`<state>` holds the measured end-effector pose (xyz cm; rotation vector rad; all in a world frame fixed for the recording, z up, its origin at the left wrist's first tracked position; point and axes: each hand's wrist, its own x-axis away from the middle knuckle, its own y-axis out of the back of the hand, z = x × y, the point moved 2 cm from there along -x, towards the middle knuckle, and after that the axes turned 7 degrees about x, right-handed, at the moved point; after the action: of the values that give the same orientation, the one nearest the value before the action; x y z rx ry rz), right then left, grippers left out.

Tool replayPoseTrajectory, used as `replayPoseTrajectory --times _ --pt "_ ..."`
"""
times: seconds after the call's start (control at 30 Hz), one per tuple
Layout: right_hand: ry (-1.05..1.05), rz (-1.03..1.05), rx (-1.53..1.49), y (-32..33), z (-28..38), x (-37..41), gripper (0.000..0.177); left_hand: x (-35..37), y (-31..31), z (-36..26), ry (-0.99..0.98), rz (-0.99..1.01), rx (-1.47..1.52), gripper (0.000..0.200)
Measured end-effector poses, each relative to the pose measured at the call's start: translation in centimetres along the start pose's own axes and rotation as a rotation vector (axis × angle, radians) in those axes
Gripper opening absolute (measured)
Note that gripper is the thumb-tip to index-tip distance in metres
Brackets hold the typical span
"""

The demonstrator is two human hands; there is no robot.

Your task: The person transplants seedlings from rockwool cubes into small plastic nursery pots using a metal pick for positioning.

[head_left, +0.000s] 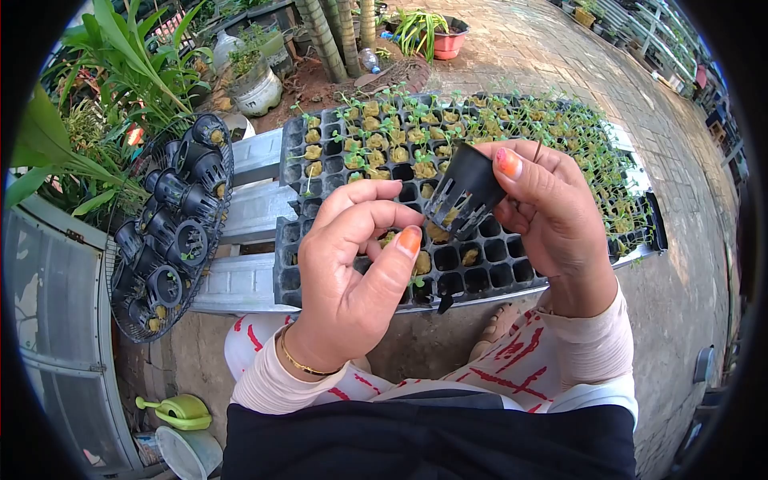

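My right hand (552,204) grips a black slotted net pot (466,188) by its rim, thumb on the near side. The pot tilts, its slotted base pointing down and left, and a little tan material shows through the slots. A thin brown tip sticks up behind the right hand; I cannot make out what it is. My left hand (348,276) is beside the pot's base with fingers curved and apart, the index fingertip close to it. Below both hands lie black seedling trays (500,274), many cells filled with tan plugs and green seedlings, some front cells bare.
The trays rest on a slatted metal bench (240,280). At the left end, a black wire basket (164,328) holds several net pots (192,242). A green watering can (184,412) and a whitish bucket (188,452) stand on the ground at lower left. Potted plants (256,92) line the back.
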<state>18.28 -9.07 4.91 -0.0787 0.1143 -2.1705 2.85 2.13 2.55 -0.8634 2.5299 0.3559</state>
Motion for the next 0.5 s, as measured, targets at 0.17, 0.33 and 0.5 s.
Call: replayPoseTrajectory --times 0.17,0.33,0.5 --pt "-0.007 -0.007 0.001 -0.04 0.0 0.06 0.039 0.12 -0.15 0.08 0.094 0.005 0.124 0.017" --pt "0.007 0.016 -0.008 0.01 -0.06 0.1 0.039 0.27 -0.28 0.25 0.086 0.03 0.117 0.017" --pt "0.016 0.013 0.004 0.0 -0.11 0.14 0.039 0.29 -0.35 0.42 0.095 0.038 0.108 0.016"
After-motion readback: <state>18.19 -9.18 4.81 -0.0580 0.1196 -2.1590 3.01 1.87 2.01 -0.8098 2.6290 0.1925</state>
